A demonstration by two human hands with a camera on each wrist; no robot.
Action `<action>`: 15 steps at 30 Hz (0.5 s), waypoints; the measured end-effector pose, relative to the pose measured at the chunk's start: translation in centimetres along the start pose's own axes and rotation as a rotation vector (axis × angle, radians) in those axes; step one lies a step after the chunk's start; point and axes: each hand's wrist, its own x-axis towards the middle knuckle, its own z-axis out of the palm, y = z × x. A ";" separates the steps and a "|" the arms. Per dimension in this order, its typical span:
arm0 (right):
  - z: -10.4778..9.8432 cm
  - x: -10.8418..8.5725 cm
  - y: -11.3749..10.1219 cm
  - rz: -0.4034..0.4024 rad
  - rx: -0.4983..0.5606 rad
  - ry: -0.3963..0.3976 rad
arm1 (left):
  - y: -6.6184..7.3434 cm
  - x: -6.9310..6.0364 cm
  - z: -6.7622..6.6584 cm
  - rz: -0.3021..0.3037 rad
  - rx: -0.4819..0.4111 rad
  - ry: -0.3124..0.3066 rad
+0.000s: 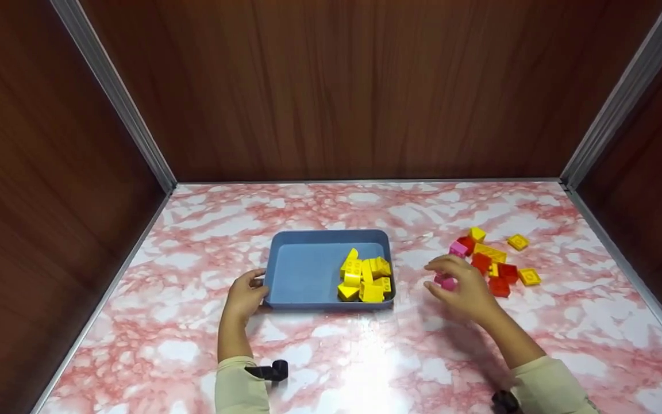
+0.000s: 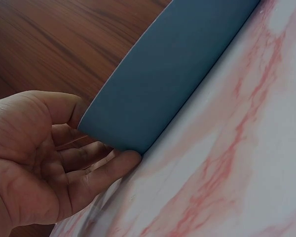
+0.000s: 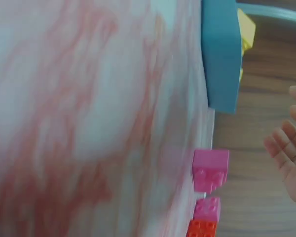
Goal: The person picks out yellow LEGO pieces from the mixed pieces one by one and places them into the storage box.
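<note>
At its left end, the blue-grey tray is held by my left hand. In the left wrist view that hand has one finger over the rim of the tray and others against its outer side. Yellow toy bricks lie in the tray's right part. My right hand is above the table beside a loose pile, thumb and fingers apart, holding nothing. Partly behind it is a pink brick. The right wrist view shows the hand apart from the pink brick.
Right of the tray lie red bricks, another pink brick and yellow pieces, with two flat yellow ones at the pile's right. Brown wood-grain panels wall in the marbled table at back and sides.
</note>
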 end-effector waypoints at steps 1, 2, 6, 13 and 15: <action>-0.3 -0.1 0.2 0.001 -0.003 0.010 | 0.0 0.0 0.0 -0.004 -0.003 -0.001; -0.5 -0.2 0.4 0.006 -0.001 0.019 | 0.0 0.0 0.0 -0.004 -0.005 -0.003; -1.4 -0.6 1.3 0.011 0.008 0.051 | 0.0 0.0 0.0 -0.005 0.001 -0.006; -2.7 -1.3 2.6 0.063 -0.043 0.087 | 0.1 0.0 0.0 -0.007 -0.023 -0.011; -2.9 -1.5 3.0 0.082 -0.057 0.093 | 0.1 0.0 0.1 -0.008 -0.032 -0.016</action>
